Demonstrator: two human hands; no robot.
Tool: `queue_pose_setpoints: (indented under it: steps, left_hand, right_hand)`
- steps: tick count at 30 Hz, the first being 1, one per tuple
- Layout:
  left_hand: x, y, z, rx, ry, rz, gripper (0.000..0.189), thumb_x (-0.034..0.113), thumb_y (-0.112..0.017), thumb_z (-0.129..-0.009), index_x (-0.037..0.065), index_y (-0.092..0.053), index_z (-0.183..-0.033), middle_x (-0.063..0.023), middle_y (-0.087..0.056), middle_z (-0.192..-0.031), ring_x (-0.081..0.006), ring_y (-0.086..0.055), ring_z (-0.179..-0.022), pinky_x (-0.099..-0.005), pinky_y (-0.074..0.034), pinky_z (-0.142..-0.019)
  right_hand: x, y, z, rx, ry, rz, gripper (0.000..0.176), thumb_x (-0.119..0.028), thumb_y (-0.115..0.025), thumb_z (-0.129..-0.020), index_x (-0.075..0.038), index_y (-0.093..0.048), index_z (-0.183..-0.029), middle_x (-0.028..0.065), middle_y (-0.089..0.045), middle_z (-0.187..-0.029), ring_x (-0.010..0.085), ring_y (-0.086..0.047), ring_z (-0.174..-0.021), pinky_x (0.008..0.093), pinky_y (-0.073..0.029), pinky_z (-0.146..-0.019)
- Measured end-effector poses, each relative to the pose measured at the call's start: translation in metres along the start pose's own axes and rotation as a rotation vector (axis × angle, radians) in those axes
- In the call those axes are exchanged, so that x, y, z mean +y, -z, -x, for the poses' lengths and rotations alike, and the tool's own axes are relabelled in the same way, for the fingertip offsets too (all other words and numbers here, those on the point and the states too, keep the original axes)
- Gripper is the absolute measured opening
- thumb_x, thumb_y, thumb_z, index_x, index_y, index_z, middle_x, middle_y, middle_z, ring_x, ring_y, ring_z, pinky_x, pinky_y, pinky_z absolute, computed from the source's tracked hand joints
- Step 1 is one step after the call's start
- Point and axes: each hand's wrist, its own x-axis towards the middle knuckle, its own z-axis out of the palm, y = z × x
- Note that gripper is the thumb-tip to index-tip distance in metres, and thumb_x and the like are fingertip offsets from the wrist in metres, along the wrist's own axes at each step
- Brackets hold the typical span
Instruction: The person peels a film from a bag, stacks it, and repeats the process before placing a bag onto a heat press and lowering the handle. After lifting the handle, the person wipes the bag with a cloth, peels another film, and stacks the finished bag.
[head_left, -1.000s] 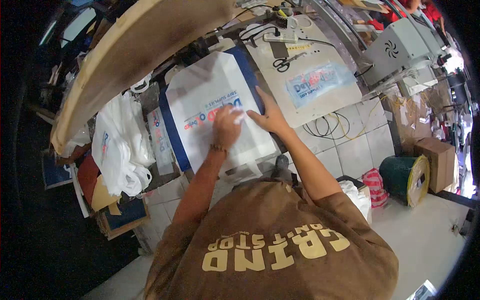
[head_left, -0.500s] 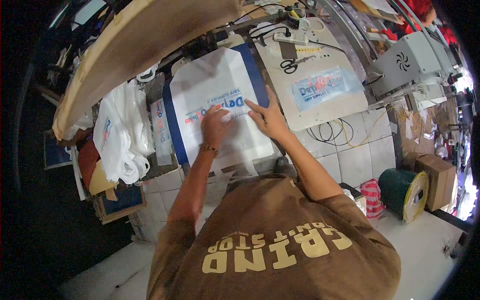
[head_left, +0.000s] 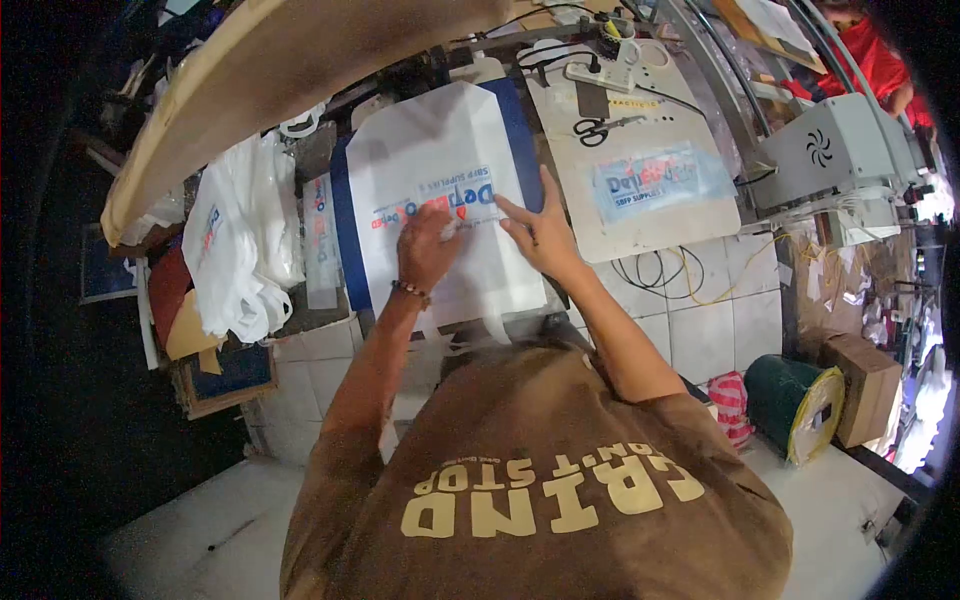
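A white plastic bag [head_left: 430,150] with blue and red printing lies flat on a dark blue board [head_left: 520,130]. My left hand [head_left: 432,245], with a beaded bracelet at the wrist, is closed over the printed lettering. A small crumpled white bit shows at its fingers, too hidden to name. On the bag's right side rests my right hand [head_left: 545,235], its thumb and fingers spread apart. Both hands touch the bag.
White printed bags [head_left: 240,230] hang in a stack on the left. On the right-hand board [head_left: 560,110] are scissors [head_left: 600,130], a power strip [head_left: 605,75] and a blue printed transfer sheet [head_left: 655,182]. A grey machine [head_left: 820,150] stands farther right. A large curved tan panel [head_left: 290,80] overhangs the upper left.
The camera view has shifted slightly. My left hand has moved a little across the print, while my right hand keeps its spread pose on the bag.
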Motion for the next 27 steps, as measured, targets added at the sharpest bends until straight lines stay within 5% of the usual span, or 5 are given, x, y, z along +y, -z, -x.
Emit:
queue_pose_setpoints:
  steps: [12, 15, 20, 24, 27]
  left_hand:
    - [0.007, -0.011, -0.001, 0.101, -0.064, -0.235, 0.026, 0.020, -0.077, -0.077, 0.009, -0.071, -0.100, -0.0094, -0.070, -0.101, -0.0321, -0.063, -0.100, -0.0554, -0.039, -0.104]
    - [0.050, -0.041, -0.039, 0.111, -0.139, -0.059, 0.015, 0.006, -0.072, -0.078, 0.006, -0.070, -0.092, -0.0126, -0.067, -0.094, -0.0355, -0.064, -0.093, -0.0474, -0.050, -0.080]
    - [0.003, -0.039, -0.072, 0.352, -0.032, -0.251, 0.023, 0.005, -0.070, -0.075, 0.006, -0.069, -0.097, -0.0141, -0.067, -0.097, -0.0362, -0.063, -0.090, -0.0472, -0.049, -0.078]
    - [0.052, -0.059, -0.062, 0.085, -0.075, -0.254, 0.027, 0.008, -0.068, -0.075, 0.010, -0.066, -0.101, -0.0112, -0.064, -0.097, -0.0340, -0.061, -0.095, -0.0472, -0.044, -0.080]
    - [0.009, -0.031, -0.058, 0.284, 0.014, -0.296, 0.015, 0.010, -0.065, -0.074, 0.011, -0.064, -0.088, -0.0078, -0.064, -0.088, -0.0331, -0.062, -0.088, -0.0484, -0.044, -0.075]
  right_hand:
    - [-0.001, 0.008, -0.003, -0.048, -0.007, -0.126, 0.046, -0.027, -0.070, -0.091, -0.025, -0.064, -0.136, 0.0369, -0.014, -0.158, 0.0538, -0.030, -0.142, 0.0495, -0.034, -0.115]
    - [-0.002, 0.005, -0.002, -0.057, -0.036, -0.189, 0.055, -0.027, -0.073, -0.089, -0.019, -0.057, -0.141, 0.0361, -0.015, -0.158, 0.0539, -0.030, -0.141, 0.0509, -0.034, -0.114]
    - [-0.001, 0.003, -0.001, -0.022, -0.037, -0.209, 0.069, -0.026, -0.075, -0.088, -0.010, -0.044, -0.147, 0.0324, -0.016, -0.159, 0.0530, -0.029, -0.142, 0.0518, -0.033, -0.115]
    - [0.008, 0.001, -0.001, -0.035, 0.018, -0.185, 0.067, -0.028, -0.073, -0.091, -0.008, -0.043, -0.148, 0.0313, -0.017, -0.159, 0.0508, -0.029, -0.143, 0.0515, -0.033, -0.115]
    - [0.003, 0.000, 0.000, -0.019, -0.022, -0.198, 0.064, -0.027, -0.073, -0.090, -0.011, -0.047, -0.147, 0.0331, -0.017, -0.158, 0.0505, -0.027, -0.144, 0.0515, -0.029, -0.117]
